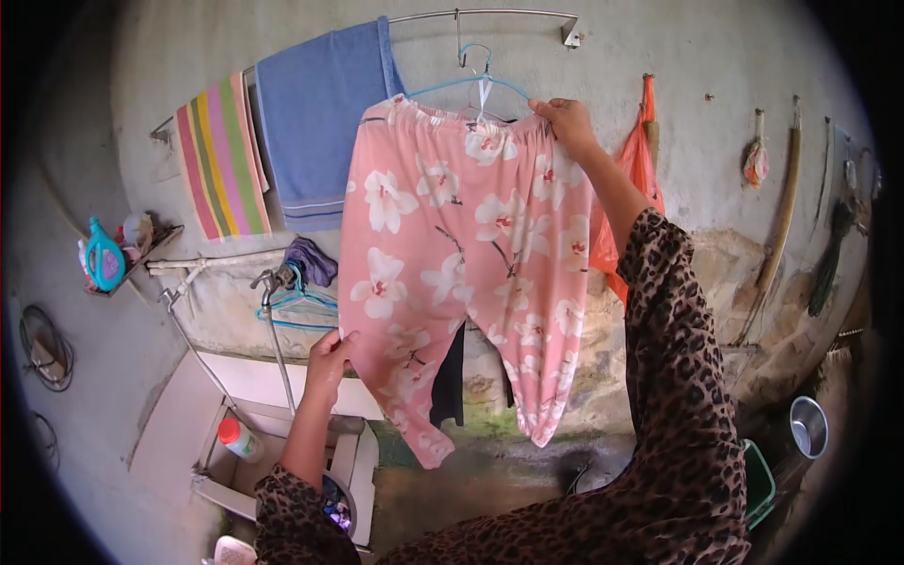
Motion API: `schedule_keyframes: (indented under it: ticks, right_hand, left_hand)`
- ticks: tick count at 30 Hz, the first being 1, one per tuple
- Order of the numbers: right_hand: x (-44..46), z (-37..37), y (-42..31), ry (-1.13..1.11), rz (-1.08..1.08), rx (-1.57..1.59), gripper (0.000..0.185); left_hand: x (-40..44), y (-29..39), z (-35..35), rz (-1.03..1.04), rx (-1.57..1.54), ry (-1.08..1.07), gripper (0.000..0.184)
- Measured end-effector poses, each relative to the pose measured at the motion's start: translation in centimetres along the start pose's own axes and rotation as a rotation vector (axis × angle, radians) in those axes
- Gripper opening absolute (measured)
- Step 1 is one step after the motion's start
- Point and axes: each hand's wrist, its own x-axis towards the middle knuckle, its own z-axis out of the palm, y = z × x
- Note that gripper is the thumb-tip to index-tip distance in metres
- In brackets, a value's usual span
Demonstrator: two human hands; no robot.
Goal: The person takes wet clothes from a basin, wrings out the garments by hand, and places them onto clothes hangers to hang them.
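Note:
Pink trousers (438, 226) with white flowers hang from a blue hanger (513, 87), which is hooked on a metal rail. My right hand (563, 122) is closed on the right corner of the elastic waistband, at the end of the hanger. Lower down, my left hand (330, 363) pinches the left edge of the trousers at about knee height; its fingertips are partly hidden. A white tie hangs at the middle of the waistband. Behind the legs, a dark cloth (450, 381) shows in part.
A blue towel (325, 118) and a striped towel (226, 155) hang at left. Below them are a tap (271, 279), blue hangers (306, 311) and a sink (353, 461) with a red-capped bottle (239, 439). An orange bag (642, 169) hangs at right, above a metal basin (808, 427).

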Motion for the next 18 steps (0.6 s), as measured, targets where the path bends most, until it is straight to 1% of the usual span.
schedule_keyframes:
  ticks: [1, 4, 6, 10, 13, 16, 18]
  right_hand:
    - [0.0, 0.2, 0.2, -0.016, 0.011, 0.044, 0.036]
    - [-0.2, 0.5, 0.8, -0.124, 0.064, 0.035, 0.034]
    - [-0.8, 0.6, 1.6, -0.148, 0.045, -0.047, 0.034]
    - [-1.6, 0.4, 3.4, -0.205, -0.002, -0.173, 0.038]
    - [-2.5, 0.3, 3.6, -0.187, -0.05, -0.265, 0.04]
    - [-2.6, 0.2, 3.9, -0.193, 0.045, -0.258, 0.037]
    - [-2.5, 0.3, 4.5, -0.186, 0.037, -0.206, 0.034]
  left_hand:
    - [0.0, -0.1, -0.1, -0.014, 0.004, 0.005, 0.012]
    - [0.1, -1.4, -0.6, -0.065, 0.035, 0.03, 0.011]
    - [0.0, -2.8, -0.9, -0.1, 0.077, 0.049, 0.011]
    - [-0.1, -5.0, -1.4, -0.195, 0.066, 0.08, 0.012]
    - [-0.4, -5.4, -1.1, -0.235, 0.074, 0.107, 0.012]
    - [0.1, -6.7, -1.4, -0.26, 0.082, 0.128, 0.017]
    - [0.3, -7.6, -1.5, -0.269, 0.065, 0.163, 0.021]
